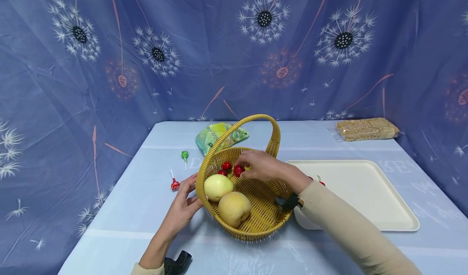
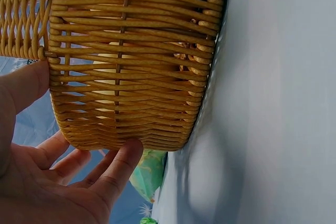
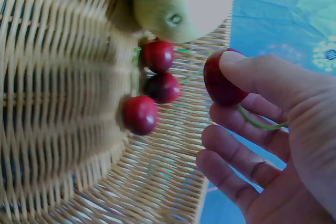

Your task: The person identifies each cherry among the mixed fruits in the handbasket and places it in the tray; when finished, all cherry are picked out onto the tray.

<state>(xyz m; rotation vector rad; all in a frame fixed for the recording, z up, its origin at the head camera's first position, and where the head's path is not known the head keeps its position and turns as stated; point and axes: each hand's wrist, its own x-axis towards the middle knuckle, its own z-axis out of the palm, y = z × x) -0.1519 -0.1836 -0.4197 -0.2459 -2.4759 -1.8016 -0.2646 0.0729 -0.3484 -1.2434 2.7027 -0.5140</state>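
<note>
A wicker basket (image 1: pixel 263 226) with an arched handle stands tilted in the middle of the table. My left hand (image 1: pixel 184 204) holds its left side; in the left wrist view the thumb (image 2: pixel 29 85) lies at the rim beside the handle and the fingers (image 2: pixel 118 171) rest on the outer wall. Inside the basket, my right hand (image 1: pixel 261 165) pinches a cherry (image 3: pixel 223 80) between thumb and fingertips, its green stem trailing across the palm. Several cherries (image 3: pixel 140 115) lie against the wicker below it. Also inside are a pale yellow-green fruit (image 1: pixel 218 187) and a larger yellow fruit (image 1: pixel 234 210).
A white tray (image 1: pixel 360 202) is on the right, with cherries (image 1: pixel 321 182) at its left side partly behind my right forearm. Left of the basket lie a green lollipop (image 1: pixel 185 156) and a red lollipop (image 1: pixel 175 184). A green bag (image 1: pixel 206 139) and a wrapped golden-brown package (image 1: pixel 367 129) are farther back.
</note>
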